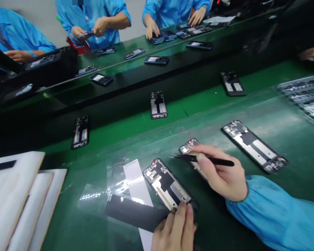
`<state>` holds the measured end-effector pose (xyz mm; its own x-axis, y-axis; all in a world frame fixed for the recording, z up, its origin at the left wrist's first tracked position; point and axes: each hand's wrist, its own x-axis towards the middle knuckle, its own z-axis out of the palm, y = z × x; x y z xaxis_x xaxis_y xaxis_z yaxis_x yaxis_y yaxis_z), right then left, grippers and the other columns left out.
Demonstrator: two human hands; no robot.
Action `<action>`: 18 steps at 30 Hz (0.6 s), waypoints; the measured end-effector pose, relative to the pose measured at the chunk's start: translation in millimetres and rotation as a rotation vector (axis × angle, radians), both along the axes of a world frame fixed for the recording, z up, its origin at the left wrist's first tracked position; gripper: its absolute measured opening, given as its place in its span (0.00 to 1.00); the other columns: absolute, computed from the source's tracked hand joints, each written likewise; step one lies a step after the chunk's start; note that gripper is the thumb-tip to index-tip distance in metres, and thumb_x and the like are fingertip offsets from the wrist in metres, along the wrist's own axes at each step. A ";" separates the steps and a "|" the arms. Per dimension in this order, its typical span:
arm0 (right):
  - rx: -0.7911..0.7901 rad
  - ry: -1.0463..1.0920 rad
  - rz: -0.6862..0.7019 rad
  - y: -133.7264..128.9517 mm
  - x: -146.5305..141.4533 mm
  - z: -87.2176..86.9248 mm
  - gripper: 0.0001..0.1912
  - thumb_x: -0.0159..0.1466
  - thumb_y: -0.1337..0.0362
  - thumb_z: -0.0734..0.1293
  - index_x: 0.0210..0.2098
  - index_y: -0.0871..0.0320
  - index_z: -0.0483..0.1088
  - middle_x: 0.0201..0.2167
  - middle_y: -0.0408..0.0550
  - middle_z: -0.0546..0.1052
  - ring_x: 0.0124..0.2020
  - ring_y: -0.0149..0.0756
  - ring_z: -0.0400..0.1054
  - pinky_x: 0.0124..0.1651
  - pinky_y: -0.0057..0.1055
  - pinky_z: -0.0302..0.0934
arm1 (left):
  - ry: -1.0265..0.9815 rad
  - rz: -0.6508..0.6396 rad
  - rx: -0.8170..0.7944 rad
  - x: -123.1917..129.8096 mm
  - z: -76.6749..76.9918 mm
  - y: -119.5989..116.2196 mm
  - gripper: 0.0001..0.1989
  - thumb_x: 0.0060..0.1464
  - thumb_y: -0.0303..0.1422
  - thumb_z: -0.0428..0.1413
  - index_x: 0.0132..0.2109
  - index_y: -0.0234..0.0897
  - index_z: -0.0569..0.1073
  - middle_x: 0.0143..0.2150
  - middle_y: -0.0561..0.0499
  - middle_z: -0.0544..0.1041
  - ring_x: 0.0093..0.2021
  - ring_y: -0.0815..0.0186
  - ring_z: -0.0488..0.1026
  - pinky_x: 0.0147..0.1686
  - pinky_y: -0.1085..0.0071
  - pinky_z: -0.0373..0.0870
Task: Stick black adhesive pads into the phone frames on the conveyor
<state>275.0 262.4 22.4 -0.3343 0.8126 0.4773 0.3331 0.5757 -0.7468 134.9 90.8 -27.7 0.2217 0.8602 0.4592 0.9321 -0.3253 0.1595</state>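
My right hand (pixel 222 172) is closed on black tweezers (pixel 213 160), whose tips point left. Beneath that hand lies an opened phone (pixel 185 148), partly hidden by my fingers. Nearer to me, another opened phone (pixel 166 183) shows its circuit board and silver inner plate. The fingers of my left hand (pixel 174 226) are together and bent over its lower end, gripping it against the table. A black strip (pixel 133 211) runs under the left hand, across a white strip (pixel 137 179). To the right rests a further opened phone (pixel 253 146).
Stacked white foam sheets (pixel 13 195) stand at the left. A clear plastic sheet (pixel 94 198) lies beside the strips. Beyond the table runs a green belt (pixel 131 118) bearing spaced phones. Clear trays (pixel 306 96) are at the right. Co-workers in blue smocks (pixel 94 17) handle phones opposite.
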 end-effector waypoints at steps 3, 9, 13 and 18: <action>-0.017 0.017 0.063 -0.1 -0.3 3.8 0.13 0.69 0.71 0.62 0.51 0.56 0.72 0.37 0.46 0.84 0.39 0.35 0.80 0.45 0.28 0.72 | 0.036 -0.025 -0.054 -4.2 3.2 1.0 0.12 0.64 0.24 0.53 0.50 0.31 0.78 0.47 0.44 0.84 0.33 0.64 0.82 0.24 0.72 0.75; -0.296 0.080 0.056 -0.9 -1.7 8.2 0.15 0.72 0.64 0.60 0.57 0.56 0.68 0.36 0.47 0.84 0.33 0.35 0.79 0.37 0.30 0.72 | 0.067 -0.061 -0.129 -5.8 10.8 1.6 0.15 0.61 0.22 0.56 0.53 0.32 0.77 0.47 0.45 0.84 0.37 0.65 0.83 0.31 0.74 0.77; -0.394 0.165 0.047 -1.4 -2.7 7.3 0.18 0.73 0.61 0.60 0.60 0.54 0.67 0.35 0.46 0.85 0.24 0.32 0.74 0.27 0.28 0.67 | 0.056 -0.049 -0.169 -5.0 11.7 0.0 0.15 0.61 0.22 0.57 0.54 0.32 0.76 0.48 0.45 0.84 0.38 0.63 0.83 0.33 0.72 0.77; -0.414 0.147 0.045 -2.4 -2.4 4.8 0.17 0.73 0.60 0.61 0.60 0.52 0.68 0.35 0.45 0.85 0.16 0.27 0.64 0.22 0.28 0.62 | 0.059 -0.055 -0.197 -4.6 12.2 0.9 0.15 0.63 0.24 0.56 0.55 0.33 0.76 0.50 0.46 0.83 0.39 0.64 0.83 0.31 0.73 0.77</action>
<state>272.5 260.0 27.2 -0.3268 0.9315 0.1596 0.1879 0.2295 -0.9550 130.3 91.7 -15.5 0.2919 0.9180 0.2685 0.9235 -0.3435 0.1707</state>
